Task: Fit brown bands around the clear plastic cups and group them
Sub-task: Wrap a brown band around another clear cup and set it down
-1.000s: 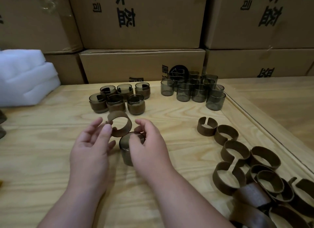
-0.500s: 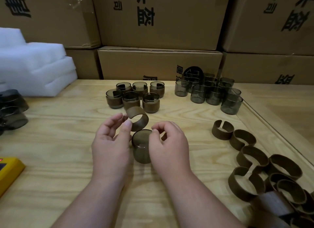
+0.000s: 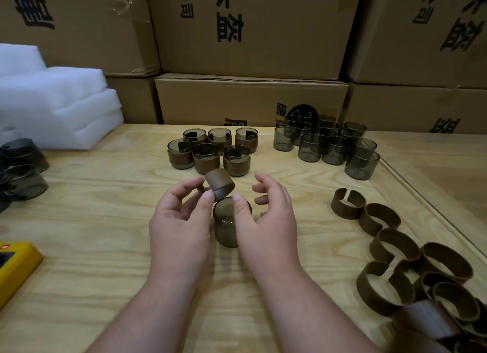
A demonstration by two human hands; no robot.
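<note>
Head: left hand (image 3: 181,221) pinches band (image 3: 220,182) (above cup (image 3: 228,225)).

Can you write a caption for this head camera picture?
Left hand pinches a brown band above the cup steadied by the right hand.
</note>
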